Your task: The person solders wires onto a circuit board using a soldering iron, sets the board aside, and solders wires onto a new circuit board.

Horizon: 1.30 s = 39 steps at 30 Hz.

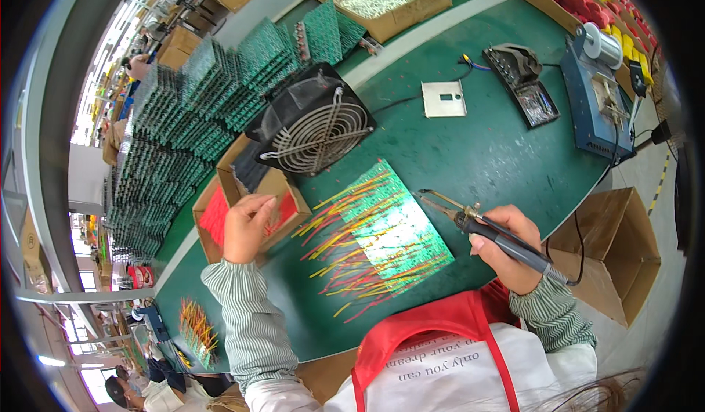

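A green circuit board (411,237) is seen lying flat on a green bench (507,170), in front of the person. Rows of thin red and yellow wires (330,244) are spread across it, their loose ends hanging past its left edge. A soldering iron with a dark handle (476,226) is gripped in the right hand (514,244), the fingers wrapped round it; its tip is pointed at the board's upper right edge, though contact cannot be told. The left hand (248,228) is raised over a divided cardboard box (288,184) filled with red and dark strands. Its thumb and fingers are drawn close together; whether they meet, or something thin is pinched, cannot be told.

Behind the box, a black fan with a round wire guard (316,133) is stood upright, and tall stacks of green boards (176,136) are piled beyond it. A white plate (443,100), a black tray (529,100) and a blue machine carrying a spool (595,96) are placed toward the far right.
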### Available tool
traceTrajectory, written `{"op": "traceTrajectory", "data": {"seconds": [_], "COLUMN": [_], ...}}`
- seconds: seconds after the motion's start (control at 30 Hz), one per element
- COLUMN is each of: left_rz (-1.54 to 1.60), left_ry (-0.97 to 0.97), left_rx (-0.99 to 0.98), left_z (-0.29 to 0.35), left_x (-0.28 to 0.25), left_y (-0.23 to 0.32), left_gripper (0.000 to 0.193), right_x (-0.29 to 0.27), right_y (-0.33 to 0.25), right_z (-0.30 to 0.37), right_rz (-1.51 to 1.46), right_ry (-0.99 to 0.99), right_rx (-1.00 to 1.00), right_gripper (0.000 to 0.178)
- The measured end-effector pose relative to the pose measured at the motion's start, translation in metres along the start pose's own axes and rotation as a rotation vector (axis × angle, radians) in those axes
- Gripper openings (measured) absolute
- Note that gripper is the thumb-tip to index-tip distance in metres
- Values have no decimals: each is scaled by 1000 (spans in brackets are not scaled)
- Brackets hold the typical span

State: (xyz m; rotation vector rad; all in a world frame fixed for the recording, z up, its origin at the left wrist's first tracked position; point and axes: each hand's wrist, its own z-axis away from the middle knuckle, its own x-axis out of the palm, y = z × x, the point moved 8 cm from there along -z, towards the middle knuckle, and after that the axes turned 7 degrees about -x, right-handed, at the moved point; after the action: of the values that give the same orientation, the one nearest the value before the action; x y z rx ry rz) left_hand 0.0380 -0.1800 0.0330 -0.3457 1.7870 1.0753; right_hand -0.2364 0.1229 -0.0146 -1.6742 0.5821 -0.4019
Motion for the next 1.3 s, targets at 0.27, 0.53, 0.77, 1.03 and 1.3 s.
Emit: {"op": "traceTrajectory", "data": {"seconds": [0.27, 0.53, 0.77, 1.03, 1.3], "left_rz": [190, -93, 877, 1159, 916], "left_ry": [-146, -299, -641, -157, 691], "left_rx": [-58, 217, -401, -583, -678], "left_z": [-7, -14, 25, 114, 270], "left_x": [35, 93, 71, -5, -145], "left_y": [63, 95, 79, 15, -156], "left_gripper": [19, 21, 23, 20, 12], "right_x": [10, 21, 23, 37, 28], "right_y": [22, 31, 20, 30, 43], "right_z": [1, -1, -7, 1, 10], "right_rz": [-49, 19, 117, -4, 19], "right_ry": [49, 75, 20, -15, -23], "right_rx": [-57, -241, -319, -327, -242], "right_gripper": [26, 30, 33, 32, 30]}}
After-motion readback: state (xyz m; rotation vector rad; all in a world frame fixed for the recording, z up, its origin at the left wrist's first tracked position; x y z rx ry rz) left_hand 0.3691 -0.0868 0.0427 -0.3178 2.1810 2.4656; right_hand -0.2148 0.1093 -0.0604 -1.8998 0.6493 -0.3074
